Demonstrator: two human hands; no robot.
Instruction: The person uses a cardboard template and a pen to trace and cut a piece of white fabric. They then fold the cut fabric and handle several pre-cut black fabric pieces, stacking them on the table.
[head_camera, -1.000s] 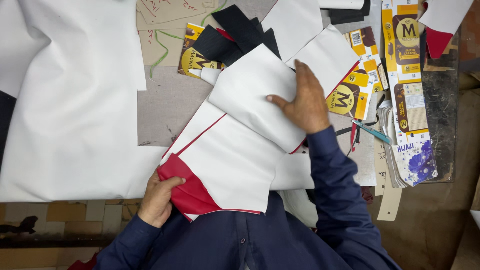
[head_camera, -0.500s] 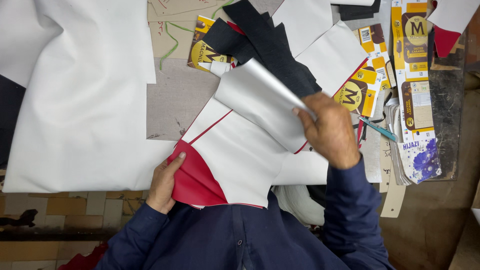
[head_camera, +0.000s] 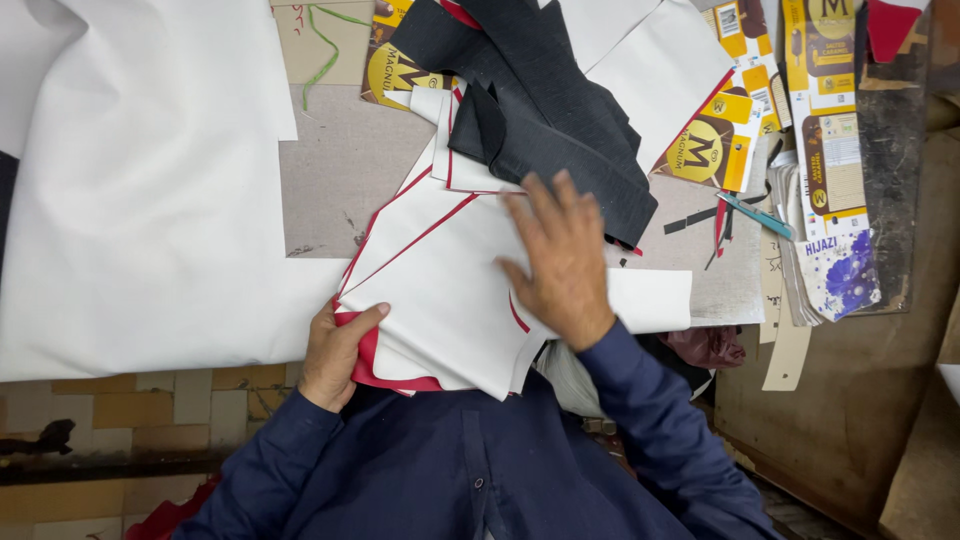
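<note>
On the stacked white-and-red pieces (head_camera: 440, 290), the right hand (head_camera: 560, 262) now presses flat, released; the left hand (head_camera: 335, 350) stays grasping their edge.

two hands (head_camera: 455, 300), one large white sheet (head_camera: 140, 190), one teal pen (head_camera: 757, 215)

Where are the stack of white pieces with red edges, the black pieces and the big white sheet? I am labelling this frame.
stack of white pieces (head_camera: 440, 290), head view, on the top piece's bare middle.
black pieces (head_camera: 560, 130), head view, on the middle of the pile.
big white sheet (head_camera: 140, 200), head view, on its open middle.
</note>
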